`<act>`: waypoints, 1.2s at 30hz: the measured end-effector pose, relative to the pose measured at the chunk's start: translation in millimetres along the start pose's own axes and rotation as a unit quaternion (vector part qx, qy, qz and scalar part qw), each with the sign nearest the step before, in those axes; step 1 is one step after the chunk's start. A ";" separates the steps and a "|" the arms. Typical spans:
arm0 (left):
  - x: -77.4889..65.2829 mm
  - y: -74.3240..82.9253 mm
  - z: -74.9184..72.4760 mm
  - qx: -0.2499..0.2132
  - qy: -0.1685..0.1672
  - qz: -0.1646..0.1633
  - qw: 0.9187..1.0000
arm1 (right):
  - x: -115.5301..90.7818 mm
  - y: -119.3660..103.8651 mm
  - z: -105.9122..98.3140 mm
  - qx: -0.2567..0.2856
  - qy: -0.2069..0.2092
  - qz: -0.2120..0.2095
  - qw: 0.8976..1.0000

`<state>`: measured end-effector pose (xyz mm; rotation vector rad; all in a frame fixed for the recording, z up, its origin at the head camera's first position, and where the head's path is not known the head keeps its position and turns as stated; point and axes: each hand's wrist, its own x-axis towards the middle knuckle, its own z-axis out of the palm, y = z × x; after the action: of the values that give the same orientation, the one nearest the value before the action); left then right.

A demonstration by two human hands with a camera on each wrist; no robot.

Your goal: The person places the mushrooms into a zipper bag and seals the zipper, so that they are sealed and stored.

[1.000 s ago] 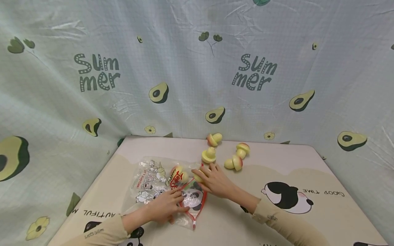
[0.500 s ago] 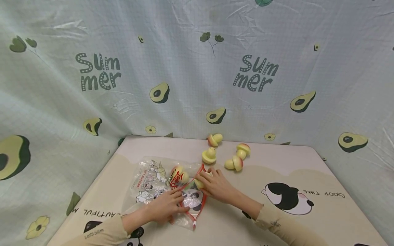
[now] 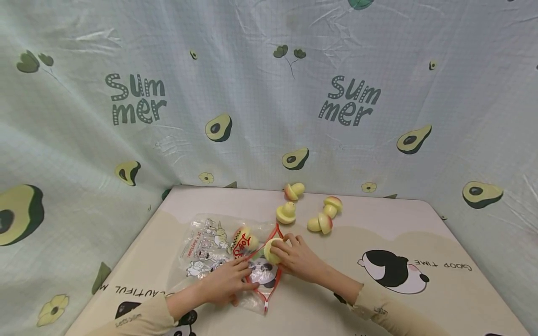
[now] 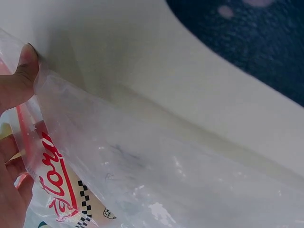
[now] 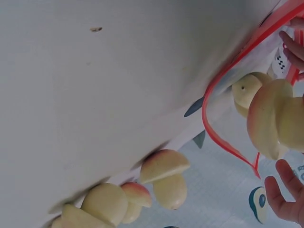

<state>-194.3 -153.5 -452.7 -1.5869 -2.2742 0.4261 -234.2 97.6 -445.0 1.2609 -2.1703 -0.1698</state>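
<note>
the clear, crinkled plastic bag (image 3: 201, 253) lies at left, its edge pinched by the left hand (image 3: 224, 282), one rounded toy mushroom (image 3: 251, 242) showing inside. the right hand (image 3: 300, 261), gripping a smooth yellow mushroom (image 3: 270, 252), has drawn back slightly, baring the red rim (image 3: 278, 227), so that mushroom now sits at the bag's opening; four domed mushrooms (image 3: 320, 224) lie beyond, rightward.

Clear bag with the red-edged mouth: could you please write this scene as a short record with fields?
Bag: clear, printed, lying with its mouth open
Inside bag: one mushroom-shaped piece
Left hand: on the bag, at its mouth
Right hand: holds another piece at the mouth
Loose pieces: four, beyond the right hand; one stands cap down
Table: pale, panda print
Backdrop: cloth with avocados and "Summer"
</note>
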 end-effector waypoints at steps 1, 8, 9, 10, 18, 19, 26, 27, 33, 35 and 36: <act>0.0 0.1 -0.1 -0.001 0.000 -0.001 1.000 | -0.3 0.0 -0.6 0.000 -0.005 -0.002 1.000; 0.2 1.1 0.4 0.005 -0.001 -0.002 1.000 | -1.1 -1.3 -3.8 0.026 -0.023 -0.009 0.999; 0.2 1.3 0.5 0.006 -0.001 -0.002 1.000 | -1.5 -1.6 -3.6 0.030 -0.024 -0.009 0.999; 0.2 1.5 0.6 0.007 0.000 -0.001 1.000 | -1.9 -1.9 -3.5 0.031 -0.025 -0.011 0.999; 0.5 2.2 0.4 0.013 -0.005 -0.003 1.000 | -2.1 -3.6 -0.6 0.043 -0.007 -0.025 0.999; 0.6 2.1 0.3 0.013 -0.006 -0.002 1.000 | -1.9 -3.7 -0.3 0.045 -0.005 -0.026 0.999; 1.4 1.2 -2.1 0.009 -0.015 0.001 1.000 | -0.8 -5.1 2.1 0.058 -0.004 -0.022 0.998; 1.5 1.2 -2.5 0.008 -0.016 0.001 1.000 | -0.9 -5.5 2.3 0.058 -0.007 -0.022 0.998; 2.1 1.7 -4.2 0.009 -0.024 -0.001 1.000 | -1.2 -8.4 1.0 0.058 -0.023 -0.015 0.998; 2.1 1.7 -4.5 0.012 -0.025 -0.001 1.000 | -1.3 -9.1 0.7 0.057 -0.029 -0.012 0.998; 2.1 2.0 -4.4 0.012 -0.025 -0.001 1.000 | -1.3 -9.4 0.7 0.055 -0.032 -0.011 0.998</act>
<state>-191.3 -150.6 -449.4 -1.5785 -2.2976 0.4965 -227.1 93.4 -449.9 1.3574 -2.2480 -0.1016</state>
